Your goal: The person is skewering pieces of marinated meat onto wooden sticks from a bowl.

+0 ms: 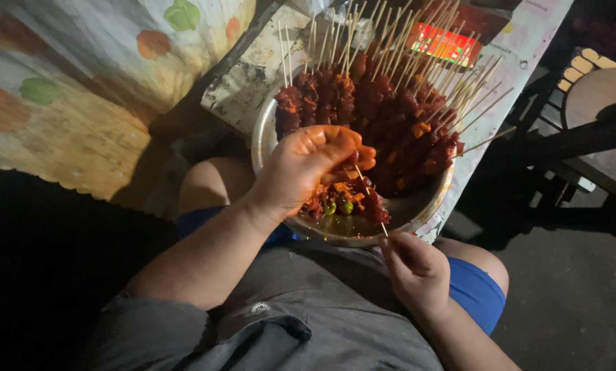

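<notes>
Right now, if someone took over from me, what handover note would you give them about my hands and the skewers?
Left hand: closed on a piece of red marinated meat over the metal bowl.
Right hand: pinching the lower end of a bamboo skewer that runs up toward the left hand.
Done: a big pile of loaded skewers leans in the bowl, sticks pointing away.
Left: loose meat and green bits remain at the bowl's near side; the skewer in hand is not finished.

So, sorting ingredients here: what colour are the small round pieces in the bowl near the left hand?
Green, seen in the head view.
</notes>
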